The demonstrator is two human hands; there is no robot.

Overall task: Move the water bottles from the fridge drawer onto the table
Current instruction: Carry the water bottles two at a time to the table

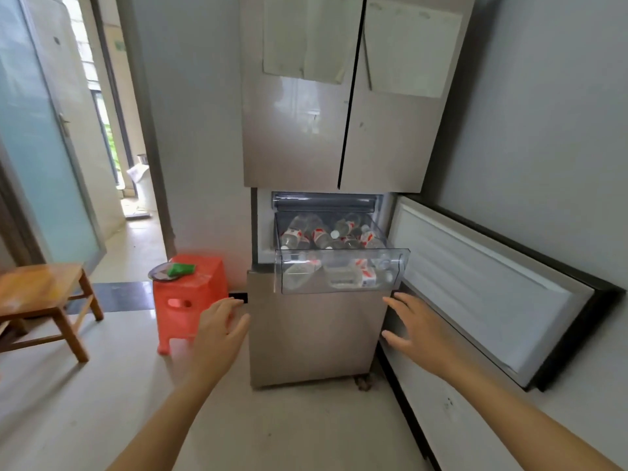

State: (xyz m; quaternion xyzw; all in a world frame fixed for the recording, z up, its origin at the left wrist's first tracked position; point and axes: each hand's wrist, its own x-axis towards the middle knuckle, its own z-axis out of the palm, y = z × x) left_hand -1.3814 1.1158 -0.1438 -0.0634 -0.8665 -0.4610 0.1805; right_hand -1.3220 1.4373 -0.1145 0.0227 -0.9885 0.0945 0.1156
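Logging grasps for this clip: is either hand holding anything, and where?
Nothing is held. The left hand and right hand are open and empty, below the drawer of bottles.

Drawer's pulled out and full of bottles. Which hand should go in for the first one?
Probably the right hand: it is open, empty and just below the drawer's right front corner, near the water bottles. The left hand, also open, hovers further left, near the red stool.
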